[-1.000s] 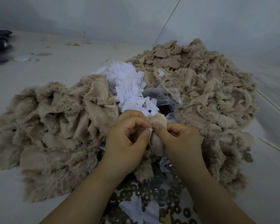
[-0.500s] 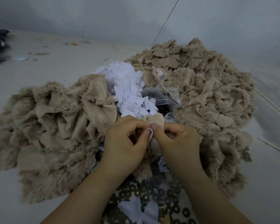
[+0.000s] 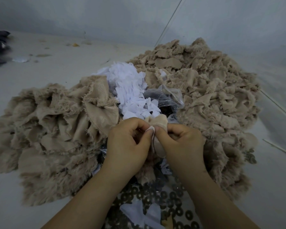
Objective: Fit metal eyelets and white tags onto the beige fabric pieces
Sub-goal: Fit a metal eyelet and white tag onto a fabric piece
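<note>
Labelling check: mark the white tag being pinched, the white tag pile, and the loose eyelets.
white tag (image 3: 151, 129): head view, its top edge between both thumbs.
white tag pile (image 3: 130, 90): head view, middle of the heap.
metal eyelets (image 3: 163, 195): head view, a ring among the scatter.

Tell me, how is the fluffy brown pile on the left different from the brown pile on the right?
The left pile lies low and spread out, with big folded pieces; the right pile heaps higher, with smaller crumpled pieces. The left pile shows more long fur along its near edge; the right pile shows more flat cloth backs on top. Both are beige, frayed fabric, resting on the pale floor beside the white tags.
</note>
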Motion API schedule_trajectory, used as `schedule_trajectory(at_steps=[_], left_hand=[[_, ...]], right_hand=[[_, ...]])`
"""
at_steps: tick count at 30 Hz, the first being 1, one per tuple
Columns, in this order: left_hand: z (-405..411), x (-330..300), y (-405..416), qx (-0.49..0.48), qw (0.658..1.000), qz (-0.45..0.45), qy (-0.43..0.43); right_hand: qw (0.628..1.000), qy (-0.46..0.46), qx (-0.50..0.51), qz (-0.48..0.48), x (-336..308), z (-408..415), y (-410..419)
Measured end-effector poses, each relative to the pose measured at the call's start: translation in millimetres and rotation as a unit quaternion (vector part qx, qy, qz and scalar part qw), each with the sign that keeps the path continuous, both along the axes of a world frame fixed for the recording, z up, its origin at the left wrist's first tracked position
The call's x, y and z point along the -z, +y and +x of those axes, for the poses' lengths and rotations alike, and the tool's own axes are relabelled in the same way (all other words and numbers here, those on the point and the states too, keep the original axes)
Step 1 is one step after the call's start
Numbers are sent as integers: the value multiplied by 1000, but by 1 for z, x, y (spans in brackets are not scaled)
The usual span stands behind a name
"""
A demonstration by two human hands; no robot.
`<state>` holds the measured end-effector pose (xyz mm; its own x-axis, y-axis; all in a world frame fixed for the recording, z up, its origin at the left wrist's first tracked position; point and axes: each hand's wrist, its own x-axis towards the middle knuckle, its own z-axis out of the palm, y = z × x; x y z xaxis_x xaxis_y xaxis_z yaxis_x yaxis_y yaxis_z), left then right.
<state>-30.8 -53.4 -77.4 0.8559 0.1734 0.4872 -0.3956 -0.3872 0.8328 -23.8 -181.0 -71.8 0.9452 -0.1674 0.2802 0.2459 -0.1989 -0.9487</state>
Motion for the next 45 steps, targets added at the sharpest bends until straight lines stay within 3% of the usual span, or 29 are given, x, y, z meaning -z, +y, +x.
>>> schedule_trajectory(at_steps=[7,17,24,31,34,38,41,45], left_hand=[[1,-2,3,36,987,-128,91],[-1,-4,9,51,982,-140,113],[2,-9,16,114,964,-189,147],[4,-8,20,154,947,-219,179],[4,-5,16,121,955,-208,172],[3,0,6,-1,996,-30,89],[2,2,0,-28,998,18,59],[3,-2,1,27,979,-127,160]], right_hand=[[999,21,-36,31,-1,1,-3],[992,18,-124,30,-4,0,-6],[976,70,-176,109,0,5,-10],[990,28,-117,67,2,6,-7],[995,6,-90,34,3,5,-5],[998,-20,-50,-9,3,2,-1],[999,-20,-34,-37,5,3,-1],[998,2,-46,42,4,1,-1]])
